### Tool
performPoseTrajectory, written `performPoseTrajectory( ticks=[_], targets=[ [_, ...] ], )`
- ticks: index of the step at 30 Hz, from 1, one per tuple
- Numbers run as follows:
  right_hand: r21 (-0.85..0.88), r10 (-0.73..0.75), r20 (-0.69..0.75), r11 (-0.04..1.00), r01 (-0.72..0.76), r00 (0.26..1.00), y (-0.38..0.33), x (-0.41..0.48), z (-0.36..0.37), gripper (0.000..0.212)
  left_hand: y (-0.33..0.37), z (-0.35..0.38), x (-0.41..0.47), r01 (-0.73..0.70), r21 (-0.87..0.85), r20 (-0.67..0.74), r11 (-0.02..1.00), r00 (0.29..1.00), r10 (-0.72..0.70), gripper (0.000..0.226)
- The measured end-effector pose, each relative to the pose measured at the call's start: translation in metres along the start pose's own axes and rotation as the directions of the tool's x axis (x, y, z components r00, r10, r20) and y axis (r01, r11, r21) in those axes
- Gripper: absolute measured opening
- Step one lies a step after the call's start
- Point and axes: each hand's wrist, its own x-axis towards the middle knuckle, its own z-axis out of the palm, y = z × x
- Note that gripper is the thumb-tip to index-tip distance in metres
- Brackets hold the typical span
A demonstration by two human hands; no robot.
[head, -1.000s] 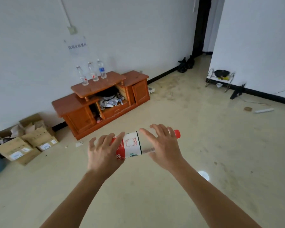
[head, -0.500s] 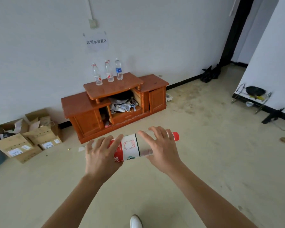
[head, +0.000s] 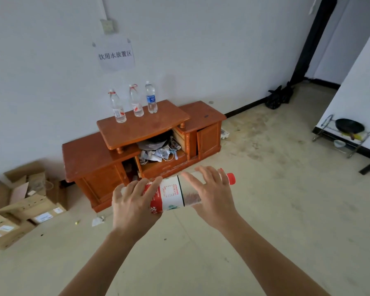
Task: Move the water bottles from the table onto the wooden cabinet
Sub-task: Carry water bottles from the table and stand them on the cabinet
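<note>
at the lower left of the frame, brown cardboard boxes (head: 19,210) sit on the floor by the wall. just right of them stands the low reddish-brown wooden cabinet (head: 88,154). on its raised middle shelf, under a white paper sign (head: 115,55), three clear plastic bottles stand upright in a row: a red-capped bottle (head: 117,107), a second red-capped bottle (head: 136,102) and a blue-labelled bottle (head: 151,99). those three look already delivered.

in the lower middle, the left hand (head: 132,204) grips the base end of a clear plastic water bottle (head: 173,194) with a red and white label. it lies roughly sideways in the air, in front of the cabinet and apart from it, cap to the right. the right hand (head: 212,195) clasps its neck end, just short of the cap.

this fourth bottle seems mid-carry. it has yet to be turned upright and set on the shelf, where bare wood shows in front of the row. the table is out of view, so i cannot tell how many bottles remain.

at the far right, a metal wire rack (head: 323,133) holds a black pan.
</note>
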Motion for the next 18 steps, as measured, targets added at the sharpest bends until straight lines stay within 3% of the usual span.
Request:
performPoseTrajectory(
  ticks=[11, 18],
  targets=[
    [0.102, -0.026, -0.059, 0.994, 0.032, 0.998, 0.057, 0.272, 0.092, 0.092, -0.111, 0.078, 0.237, 0.073, 0.113, -0.012, 0.991, 0.997, -0.073, 0.097],
    [0.122, -0.195, -0.032, 0.973, 0.197, 0.980, 0.037, 0.442, 0.137, 0.100, -0.212, 0.099, 0.337, 0.239, 0.164, -0.035, 0.957, 0.971, -0.236, 0.096]
  ],
)
